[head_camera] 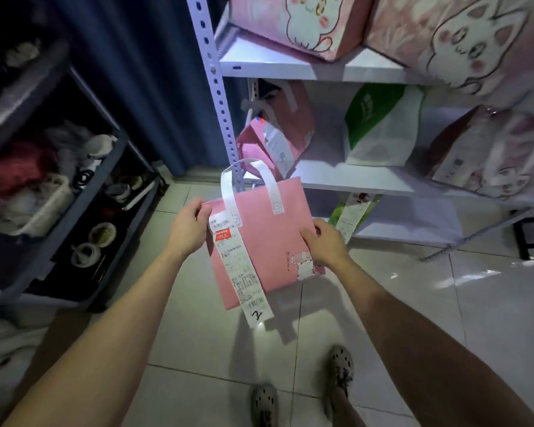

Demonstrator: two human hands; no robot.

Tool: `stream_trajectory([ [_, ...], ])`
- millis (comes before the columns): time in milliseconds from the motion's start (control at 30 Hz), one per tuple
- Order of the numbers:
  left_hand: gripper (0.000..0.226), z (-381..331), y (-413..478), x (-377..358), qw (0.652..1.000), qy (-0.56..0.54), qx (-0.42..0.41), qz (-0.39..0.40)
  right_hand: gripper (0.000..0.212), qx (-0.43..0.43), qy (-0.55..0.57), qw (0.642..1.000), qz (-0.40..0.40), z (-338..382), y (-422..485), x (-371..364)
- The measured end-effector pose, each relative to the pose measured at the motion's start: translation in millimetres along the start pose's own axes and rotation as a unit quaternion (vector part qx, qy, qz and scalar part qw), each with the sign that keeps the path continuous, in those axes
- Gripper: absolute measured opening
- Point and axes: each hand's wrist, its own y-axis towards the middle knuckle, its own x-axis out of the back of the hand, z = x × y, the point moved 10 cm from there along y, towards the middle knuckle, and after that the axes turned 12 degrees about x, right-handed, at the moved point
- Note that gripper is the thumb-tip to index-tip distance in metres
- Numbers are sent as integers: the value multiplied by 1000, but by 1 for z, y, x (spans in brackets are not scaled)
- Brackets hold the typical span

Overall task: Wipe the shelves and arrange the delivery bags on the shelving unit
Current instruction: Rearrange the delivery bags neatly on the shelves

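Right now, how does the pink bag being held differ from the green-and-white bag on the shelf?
The pink bag is held in the air, gripped by the left hand and right hand; the green-and-white bag sits on a shelf. The pink bag carries a long receipt marked 2; none shows on the green-and-white bag. Both are top side up.

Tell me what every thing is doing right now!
Held pink bag: off the floor, between both hands.
Receipt: hanging down that bag's front.
Left hand: gripping the bag's left edge.
Right hand: gripping its right edge.
Green and white bag: standing on the middle shelf.
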Motion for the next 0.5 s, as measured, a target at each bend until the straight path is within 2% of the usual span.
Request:
stream_trajectory([
  [100, 25, -34, -26, 49, 997, -73, -35, -12, 15, 37, 21, 996, -77, 57, -33, 36],
  [233, 63, -77, -72, 98, 982, -177, -67, -18, 13, 80, 40, 983, -160, 123, -72, 86],
  [300, 69, -98, -97, 112, 974, -210, -79, -10, 18, 106, 54, 971, -206, 154, -91, 114],
  [400, 60, -135, -126, 125, 968, -221, -119, 6, 25, 152, 56, 947, -279, 202, -120, 166],
  [500, 38, -185, -154, 139, 966, -179, -186, 14, 19, 195, 57, 920, -335, 244, -144, 219],
])
